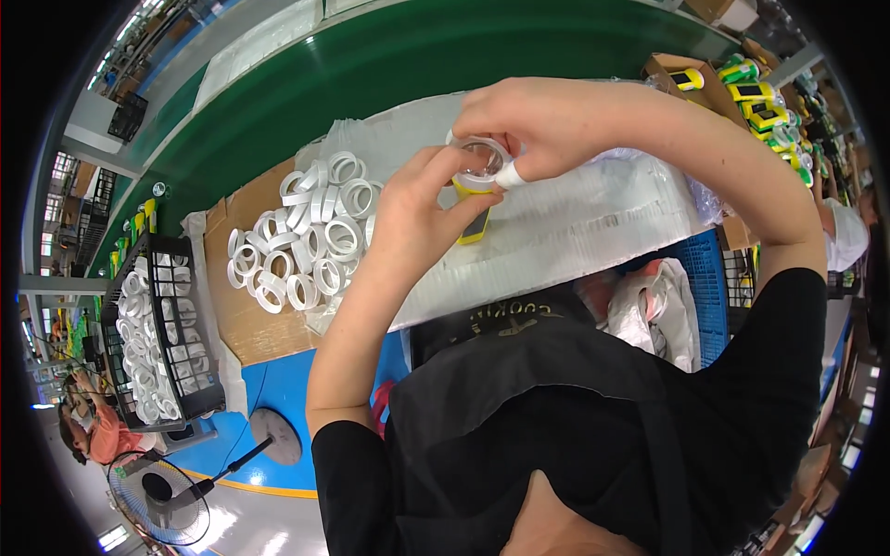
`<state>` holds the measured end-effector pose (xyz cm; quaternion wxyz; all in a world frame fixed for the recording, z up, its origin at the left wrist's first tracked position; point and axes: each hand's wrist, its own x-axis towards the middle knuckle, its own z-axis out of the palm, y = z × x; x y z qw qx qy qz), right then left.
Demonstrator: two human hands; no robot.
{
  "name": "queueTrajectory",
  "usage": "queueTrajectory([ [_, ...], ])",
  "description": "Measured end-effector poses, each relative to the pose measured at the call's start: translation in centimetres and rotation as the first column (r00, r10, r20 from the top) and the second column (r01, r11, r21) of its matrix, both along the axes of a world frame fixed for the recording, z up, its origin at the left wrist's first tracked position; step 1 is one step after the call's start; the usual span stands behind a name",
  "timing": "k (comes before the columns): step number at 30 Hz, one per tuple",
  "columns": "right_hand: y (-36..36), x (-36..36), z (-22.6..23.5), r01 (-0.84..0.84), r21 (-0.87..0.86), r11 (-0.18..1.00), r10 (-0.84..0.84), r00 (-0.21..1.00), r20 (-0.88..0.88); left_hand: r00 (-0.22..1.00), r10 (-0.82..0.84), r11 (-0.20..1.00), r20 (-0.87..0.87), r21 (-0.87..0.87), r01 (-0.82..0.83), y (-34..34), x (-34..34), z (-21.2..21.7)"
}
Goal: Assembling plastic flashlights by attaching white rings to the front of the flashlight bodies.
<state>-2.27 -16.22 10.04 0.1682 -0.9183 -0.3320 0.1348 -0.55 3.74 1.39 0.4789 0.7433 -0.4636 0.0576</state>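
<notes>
Both my hands are closed around a yellow lamp-like device with a black panel and a round, clear head. A white ring sits around that head. My left hand grips the device and ring from the left, thumb low and fingers at the rim. From the far right side, my right hand pinches the ring; one finger wears a white cover. My fingers partly hide where ring and device meet. To the left of my left hand lies a pile of loose white rings on brown cardboard.
A black crate full of white rings stands at the far left. Boxes at the right hold several yellow-and-green devices. Plastic film covers the worktop. A green conveyor belt runs behind; a fan stands lower left.
</notes>
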Motion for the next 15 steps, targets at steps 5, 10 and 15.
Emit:
queueTrajectory([
  [5, 1.6, -0.6, -0.3, 0.359, -0.095, 0.929, -0.358, 0.933, 0.027, 0.999, 0.047, 0.999, -0.012, -0.021, -0.048, -0.3, 0.3, -0.8],
  [10, 2.0, -0.8, -0.4, 0.509, -0.136, 0.85, -0.485, 0.857, 0.175, 0.996, 0.07, 0.997, -0.052, 0.037, -0.068, -0.3, 0.2, -0.4],
  [15, 0.5, 0.1, -1.5, 0.059, 0.024, 0.998, -0.062, 0.985, 0.159, 0.998, 0.055, 0.998, -0.03, -0.033, -0.056, -0.1, 0.3, -0.6],
])
